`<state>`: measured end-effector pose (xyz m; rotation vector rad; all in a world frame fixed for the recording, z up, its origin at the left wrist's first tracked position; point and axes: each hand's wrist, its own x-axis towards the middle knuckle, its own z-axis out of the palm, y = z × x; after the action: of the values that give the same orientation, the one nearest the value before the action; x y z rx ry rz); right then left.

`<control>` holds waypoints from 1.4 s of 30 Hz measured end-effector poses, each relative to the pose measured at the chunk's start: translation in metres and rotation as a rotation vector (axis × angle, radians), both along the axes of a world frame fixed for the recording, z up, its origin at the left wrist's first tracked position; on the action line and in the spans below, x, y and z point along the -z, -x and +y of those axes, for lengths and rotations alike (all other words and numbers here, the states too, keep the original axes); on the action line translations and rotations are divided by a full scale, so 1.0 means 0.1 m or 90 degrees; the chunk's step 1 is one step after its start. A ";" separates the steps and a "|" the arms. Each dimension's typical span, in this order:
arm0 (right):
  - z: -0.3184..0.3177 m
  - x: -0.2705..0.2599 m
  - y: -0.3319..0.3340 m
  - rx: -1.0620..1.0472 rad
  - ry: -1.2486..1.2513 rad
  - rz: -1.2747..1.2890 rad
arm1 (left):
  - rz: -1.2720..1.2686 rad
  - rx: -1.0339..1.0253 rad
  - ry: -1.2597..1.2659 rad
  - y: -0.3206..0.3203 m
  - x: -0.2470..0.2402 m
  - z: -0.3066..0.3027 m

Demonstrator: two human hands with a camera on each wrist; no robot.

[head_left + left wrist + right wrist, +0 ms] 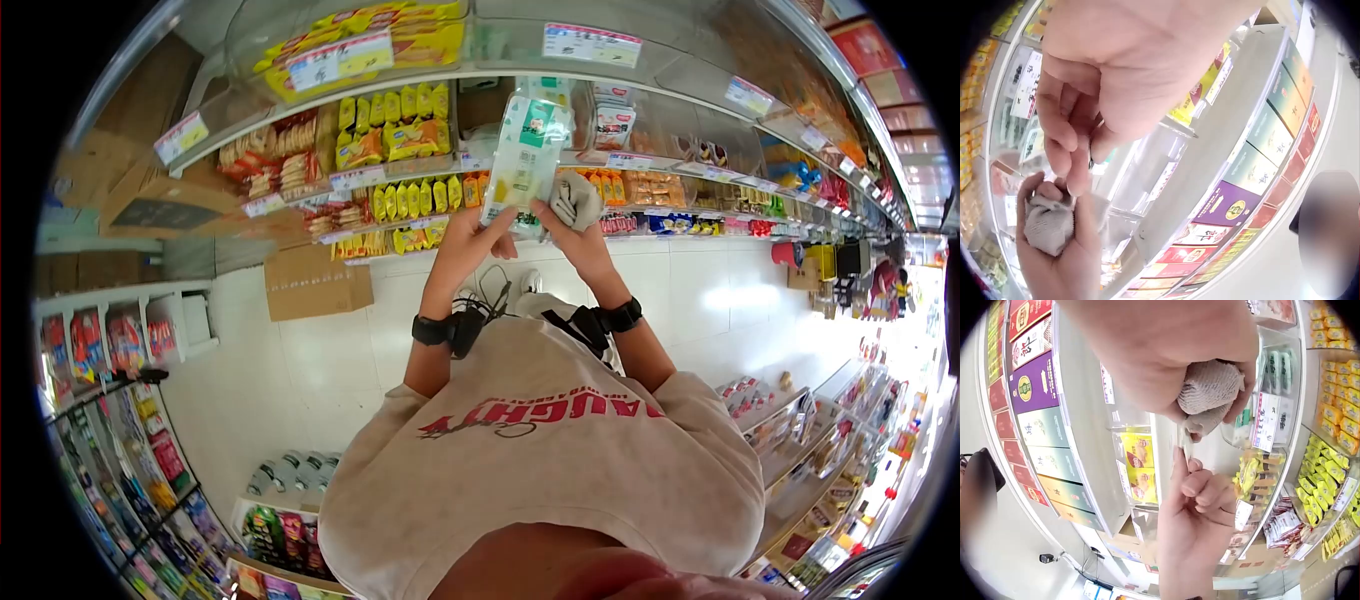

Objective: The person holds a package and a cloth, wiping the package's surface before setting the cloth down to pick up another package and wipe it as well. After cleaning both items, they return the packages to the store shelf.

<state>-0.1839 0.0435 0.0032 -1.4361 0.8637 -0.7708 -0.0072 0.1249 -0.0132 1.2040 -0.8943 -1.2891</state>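
Both hands hold a flat white-and-green plastic packet [528,150] up before the shelves in the head view. My left hand [466,248] pinches its lower left corner between thumb and fingers. At the lower right edge, my right hand [583,245] grips the packet and also a bunched grey-white cloth [577,200]. The same cloth [1210,387] bulges from the curled right hand [1179,337] in the right wrist view, where the packet appears edge-on as a thin strip. From the left wrist, the left hand [1116,69] has its fingers curled close above the cloth [1049,228].
Shelves with clear bins hold yellow snack packs [400,125] and price tags [592,45]. A cardboard box [318,284] stands on the tiled floor at left. Boxed goods, one purple [1227,203], line the upper shelf. More racks [120,470] stand behind at left.
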 end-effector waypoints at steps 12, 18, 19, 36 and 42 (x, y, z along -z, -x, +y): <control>-0.77 0.36 0.13 -0.004 0.051 -0.070 | -0.118 -0.003 -0.027 0.16 0.12 -0.81; -1.30 0.50 0.14 0.104 0.199 -0.126 | -0.112 -0.022 -0.017 0.15 0.21 -1.30; -1.34 0.47 0.15 0.139 0.285 -0.101 | -0.111 -0.021 -0.012 0.14 0.18 -1.39; -1.48 0.90 0.03 -0.149 0.568 0.344 | -0.672 -0.027 0.117 -0.32 0.38 -1.70; -1.51 0.52 0.08 -0.117 0.352 0.239 | -0.770 0.124 0.043 -0.55 0.41 -1.33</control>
<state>-0.1916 -0.1072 -0.0486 -2.1700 0.8138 -0.6339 0.0482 -0.0083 -0.0545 1.8794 -1.9121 -0.5448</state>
